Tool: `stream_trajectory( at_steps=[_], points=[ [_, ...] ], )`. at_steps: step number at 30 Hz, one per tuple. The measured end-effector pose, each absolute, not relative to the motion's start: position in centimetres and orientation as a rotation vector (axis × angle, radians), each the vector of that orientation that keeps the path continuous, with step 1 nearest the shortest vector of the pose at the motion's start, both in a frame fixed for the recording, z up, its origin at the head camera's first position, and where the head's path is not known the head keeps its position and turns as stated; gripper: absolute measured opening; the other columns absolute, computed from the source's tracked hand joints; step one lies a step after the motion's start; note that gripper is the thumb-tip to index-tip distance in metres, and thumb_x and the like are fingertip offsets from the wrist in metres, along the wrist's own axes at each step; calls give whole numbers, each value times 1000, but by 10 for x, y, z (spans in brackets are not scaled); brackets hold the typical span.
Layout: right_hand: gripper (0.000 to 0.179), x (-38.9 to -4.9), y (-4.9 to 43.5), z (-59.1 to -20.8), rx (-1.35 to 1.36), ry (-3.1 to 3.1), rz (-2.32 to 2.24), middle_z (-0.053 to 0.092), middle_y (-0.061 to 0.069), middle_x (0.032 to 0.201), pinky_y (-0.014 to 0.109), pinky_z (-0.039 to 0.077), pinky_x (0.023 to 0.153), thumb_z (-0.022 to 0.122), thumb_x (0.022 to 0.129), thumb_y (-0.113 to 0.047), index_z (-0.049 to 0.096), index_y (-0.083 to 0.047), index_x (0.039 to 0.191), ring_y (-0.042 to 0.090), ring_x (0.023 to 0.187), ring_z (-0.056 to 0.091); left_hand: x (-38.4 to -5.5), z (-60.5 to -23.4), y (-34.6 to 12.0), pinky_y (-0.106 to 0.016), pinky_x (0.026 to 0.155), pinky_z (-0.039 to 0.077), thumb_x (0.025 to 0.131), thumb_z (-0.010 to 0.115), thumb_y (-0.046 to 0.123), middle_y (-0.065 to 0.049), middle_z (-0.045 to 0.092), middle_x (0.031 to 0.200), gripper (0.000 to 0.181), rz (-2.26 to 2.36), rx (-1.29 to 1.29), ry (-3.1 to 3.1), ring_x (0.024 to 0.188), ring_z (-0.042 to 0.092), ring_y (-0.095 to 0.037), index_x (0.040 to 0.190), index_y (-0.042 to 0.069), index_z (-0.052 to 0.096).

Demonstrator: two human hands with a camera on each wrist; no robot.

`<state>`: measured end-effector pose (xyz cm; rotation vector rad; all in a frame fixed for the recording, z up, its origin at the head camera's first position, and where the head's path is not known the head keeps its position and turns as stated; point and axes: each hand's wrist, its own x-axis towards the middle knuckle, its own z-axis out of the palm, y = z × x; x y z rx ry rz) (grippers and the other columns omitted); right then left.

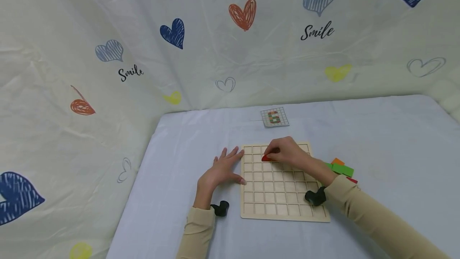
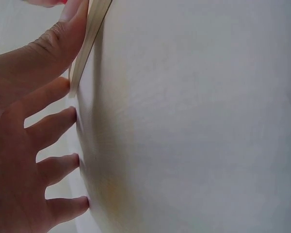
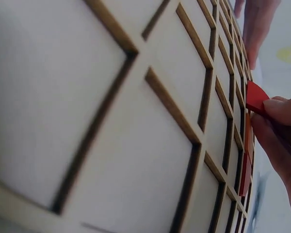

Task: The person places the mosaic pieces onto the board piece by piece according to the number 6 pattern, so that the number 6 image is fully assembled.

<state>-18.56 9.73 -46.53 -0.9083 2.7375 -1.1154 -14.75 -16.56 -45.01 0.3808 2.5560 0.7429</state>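
My right hand (image 1: pixel 289 153) pinches a small red rounded piece (image 3: pixel 255 97) between thumb and fingers, over the upper rows of a wooden grid board (image 1: pixel 269 195). In the right wrist view, an orange piece (image 3: pixel 248 138) and another red piece (image 3: pixel 244 174) sit in the board's cells close to the pinched piece; the hand hides them in the head view. With fingers spread, my left hand (image 1: pixel 220 171) rests at the board's left edge. Its thumb (image 2: pixel 58 41) touches that edge, and the other fingertips reach the cloth and the upper left corner.
Several loose green, orange and red pieces (image 1: pixel 343 170) lie right of the board, partly behind the right forearm. A small card with a coloured grid pattern (image 1: pixel 274 117) lies beyond the board. White cloth (image 1: pixel 395 163) covers the table; a heart-printed curtain (image 1: pixel 201 63) hangs behind.
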Motion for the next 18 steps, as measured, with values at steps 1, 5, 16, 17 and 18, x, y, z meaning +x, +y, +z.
stream_trajectory(
  at_steps=[1, 5, 16, 17, 18],
  points=[
    [6, -186, 97, -465, -926, 2739, -1111, 76, 6, 88, 31, 60, 72, 76, 89, 0, 80, -5, 89, 21, 81, 72, -148, -450, -166, -66, 126, 4, 79, 90, 30, -2, 18, 173, 101, 745, 380, 2556, 160, 0, -39, 163, 21, 33],
    [7, -186, 98, -463, -994, 2734, -1083, 76, 7, 89, 34, 61, 74, 76, 89, 0, 81, -5, 90, 23, 83, 72, -148, -452, -166, -65, 126, 4, 79, 90, 31, -1, 18, 173, 102, 740, 378, 2560, 161, -1, -38, 163, 22, 33],
    [11, -193, 96, -469, -1205, 2740, -902, 73, 8, 90, 35, 61, 74, 75, 88, 4, 81, -4, 91, 24, 84, 71, -150, -454, -167, -66, 126, 4, 79, 90, 32, -1, 17, 173, 103, 714, 382, 2563, 161, -1, -37, 163, 23, 32],
    [11, -193, 95, -469, -1210, 2742, -899, 73, 8, 90, 35, 61, 74, 75, 88, 5, 81, -4, 91, 24, 84, 71, -150, -455, -167, -66, 126, 4, 79, 90, 33, -1, 17, 173, 102, 716, 382, 2563, 161, -1, -37, 163, 23, 32],
    [11, -193, 95, -470, -1215, 2744, -897, 73, 9, 90, 35, 61, 74, 75, 88, 5, 81, -4, 91, 24, 84, 71, -150, -455, -167, -66, 126, 4, 79, 90, 33, -1, 17, 173, 103, 717, 381, 2562, 161, -1, -37, 163, 23, 32]
  ],
)
